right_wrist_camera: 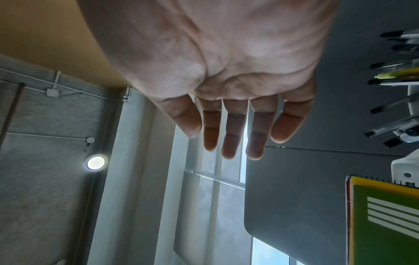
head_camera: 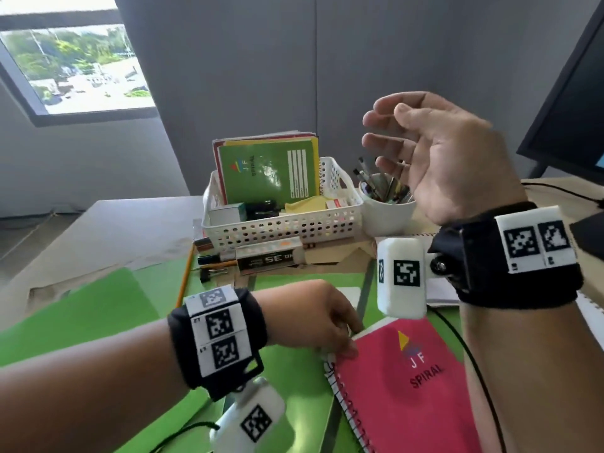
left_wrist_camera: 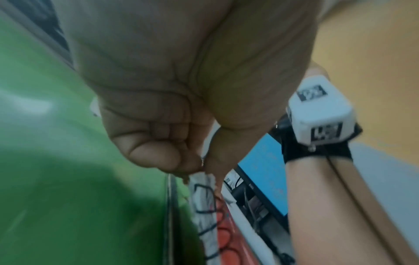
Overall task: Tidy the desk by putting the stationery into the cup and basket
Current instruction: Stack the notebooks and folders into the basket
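A pink spiral notebook (head_camera: 405, 387) lies at the desk's near edge. My left hand (head_camera: 327, 325) pinches its top left corner by the wire binding; the left wrist view shows thumb and curled fingers (left_wrist_camera: 158, 152) closed on the notebook's white page edge (left_wrist_camera: 204, 193). My right hand (head_camera: 421, 148) hovers with straight fingers and an empty palm above the white cup (head_camera: 387, 209), which holds several pens. The white perforated basket (head_camera: 281, 225) holds upright notebooks, the green one (head_camera: 269, 173) in front, plus small items.
Loose stationery lies in front of the basket: a staple box (head_camera: 269, 258), markers (head_camera: 215, 256), a pencil (head_camera: 185, 276), a binder clip (head_camera: 209, 273). Green sheets (head_camera: 98, 315) cover the desk. A monitor (head_camera: 568, 119) stands at the right, with another notebook (head_camera: 588, 312) beneath my right forearm.
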### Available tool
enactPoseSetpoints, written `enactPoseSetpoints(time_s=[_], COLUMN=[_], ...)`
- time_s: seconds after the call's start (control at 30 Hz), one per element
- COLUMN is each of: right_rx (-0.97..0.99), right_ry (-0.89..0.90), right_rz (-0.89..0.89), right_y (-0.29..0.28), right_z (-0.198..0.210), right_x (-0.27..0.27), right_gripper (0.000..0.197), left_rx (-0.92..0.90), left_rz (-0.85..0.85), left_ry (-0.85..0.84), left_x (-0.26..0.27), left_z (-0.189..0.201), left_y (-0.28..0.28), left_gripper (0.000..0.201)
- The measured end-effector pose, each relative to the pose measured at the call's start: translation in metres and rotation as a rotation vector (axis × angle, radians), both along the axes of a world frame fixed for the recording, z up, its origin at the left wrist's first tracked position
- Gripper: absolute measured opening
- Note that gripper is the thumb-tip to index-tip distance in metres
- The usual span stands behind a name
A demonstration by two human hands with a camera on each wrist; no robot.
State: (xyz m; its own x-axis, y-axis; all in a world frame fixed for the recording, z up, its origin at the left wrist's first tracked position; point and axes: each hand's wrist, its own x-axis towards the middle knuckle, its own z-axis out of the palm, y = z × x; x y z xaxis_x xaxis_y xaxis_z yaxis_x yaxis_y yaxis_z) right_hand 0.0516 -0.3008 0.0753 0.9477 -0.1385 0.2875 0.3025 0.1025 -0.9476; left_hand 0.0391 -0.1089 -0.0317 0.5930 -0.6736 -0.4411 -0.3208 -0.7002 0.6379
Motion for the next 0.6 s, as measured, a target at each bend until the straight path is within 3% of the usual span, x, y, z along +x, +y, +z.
enactPoseSetpoints(time_s=[0.1,0.23,0.4,0.43,0.5,0.6], right_rx=[-0.048,-0.23,-0.485,-0.48,-0.427,-0.445], right_ry=[0.033,0.099,0.357,0.382,0.332,0.143], right_rz=[0.029,0.056,0.356,0.393,0.368,0.202], right_y=[0.0,-0.009,-0.022,-0.022,-0.017,0.0], right_z=[-0.004,-0.016,-0.053,-0.059,-0.065,-0.059], right_x=[0.005,0.016,0.016,0.016,0.018,0.02], right_gripper=[0.021,0.027,0.078,0.078,0.053,0.015], left_rx=[-0.031,-0.067,-0.413,-0.492,-0.584,-0.475], left_rz=[-0.005,0.132,0.43,0.501,0.606,0.632], left_ry=[0.012,0.011,0.029,0.024,0.006,-0.073], left_x=[0.004,0.022,0.042,0.045,0.05,0.055], left_z=[0.012,0.033,0.062,0.065,0.067,0.066], left_y=[0.016,0.056,0.111,0.119,0.13,0.137], left_gripper=[0.007,0.01,0.011,0.011,0.009,0.01])
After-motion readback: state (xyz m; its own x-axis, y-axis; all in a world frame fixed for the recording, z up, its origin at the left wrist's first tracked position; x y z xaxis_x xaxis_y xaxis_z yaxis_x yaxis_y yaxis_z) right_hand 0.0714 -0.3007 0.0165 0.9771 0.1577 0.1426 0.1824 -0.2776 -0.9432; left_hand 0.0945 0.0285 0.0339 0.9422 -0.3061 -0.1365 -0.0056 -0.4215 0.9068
